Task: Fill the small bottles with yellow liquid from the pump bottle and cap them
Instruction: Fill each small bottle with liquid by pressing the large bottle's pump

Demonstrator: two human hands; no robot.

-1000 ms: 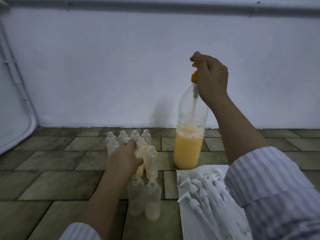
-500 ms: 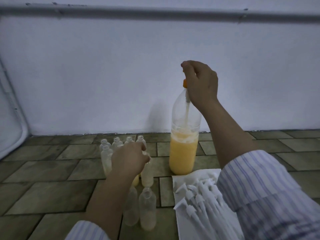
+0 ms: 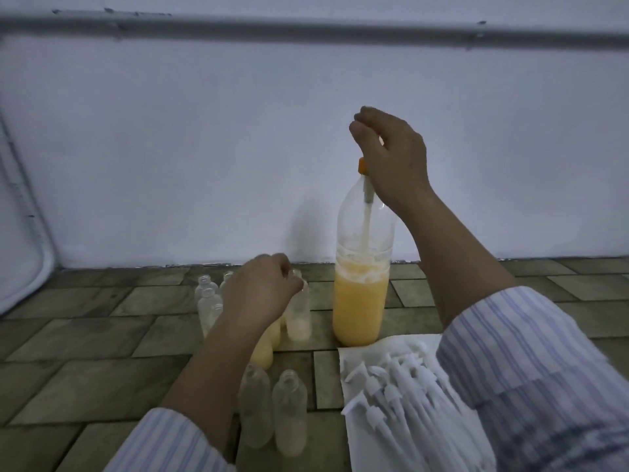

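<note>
left hand (image 3: 260, 294): fingers curled round the neck of a small bottle (image 3: 299, 313) in the cluster, holding it upright just left of the pump bottle.
small bottles: bunched on the tiled floor (image 3: 85, 335) toward its back edge near the wall; a couple hold yellow already (image 3: 263, 352), the rest look empty, two empties (image 3: 272, 417) nearer the front. None capped yet.
pump bottle (image 3: 362, 294): tall clear one, roughly half full of yellow liquid, standing right of the cluster, orange collar on top.
right hand (image 3: 391, 158): curled over the pump top, fingers pinched at something above the collar; pump head itself hidden, spout direction impossible to tell.
doing it well: probably best keeping the small mouth right under the spout, slow strokes, bottle steadied so nothing tips.
caps (image 3: 391, 386): white spray tops piled on a white sheet (image 3: 354, 356), front right of the floor, close by for capping.
in the way: tight cluster of empties round the held one, easy to knock over; right sleeve (image 3: 527, 362) hangs over the caps.
</note>
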